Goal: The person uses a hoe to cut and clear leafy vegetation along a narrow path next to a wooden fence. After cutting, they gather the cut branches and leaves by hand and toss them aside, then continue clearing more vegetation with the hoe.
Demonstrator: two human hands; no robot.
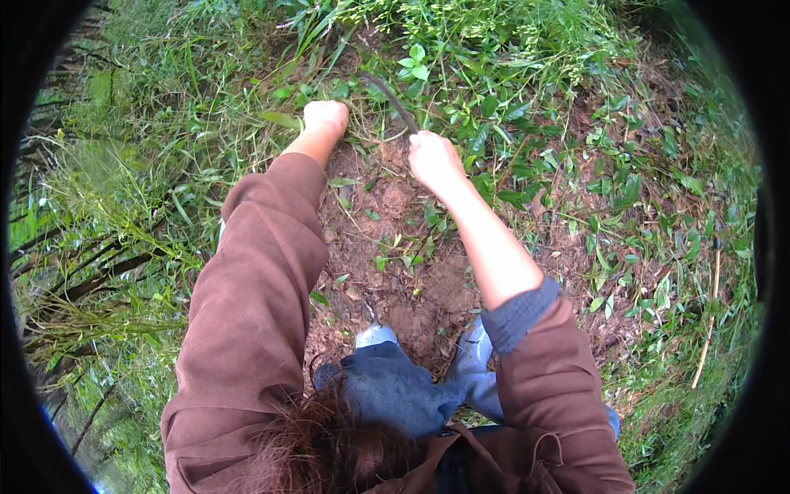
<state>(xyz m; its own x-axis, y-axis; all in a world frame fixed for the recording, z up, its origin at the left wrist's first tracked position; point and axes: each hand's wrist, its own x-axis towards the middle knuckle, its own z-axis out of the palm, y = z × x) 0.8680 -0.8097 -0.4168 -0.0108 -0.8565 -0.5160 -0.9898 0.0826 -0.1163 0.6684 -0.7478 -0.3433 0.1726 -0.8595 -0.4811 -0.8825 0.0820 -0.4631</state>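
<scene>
My right hand (435,157) is closed around the lower end of a sickle, whose dark curved blade (390,96) points up and to the left over the weeds. The handle is hidden in my fist. Left of the blade, my left hand (326,117) is a fist at the edge of the green weeds (284,92); grass stems lie around it, and whether it grips any cannot be told. A leafy broad-leaved plant (415,63) stands just beyond the blade tip.
Bare reddish soil (395,197) with small seedlings lies between my arms and my shoes (375,335). Dense grass and dark stalks (117,268) fill the left side. Flowering weeds (531,31) grow at the top, and a thin pale stick (710,327) lies at the right.
</scene>
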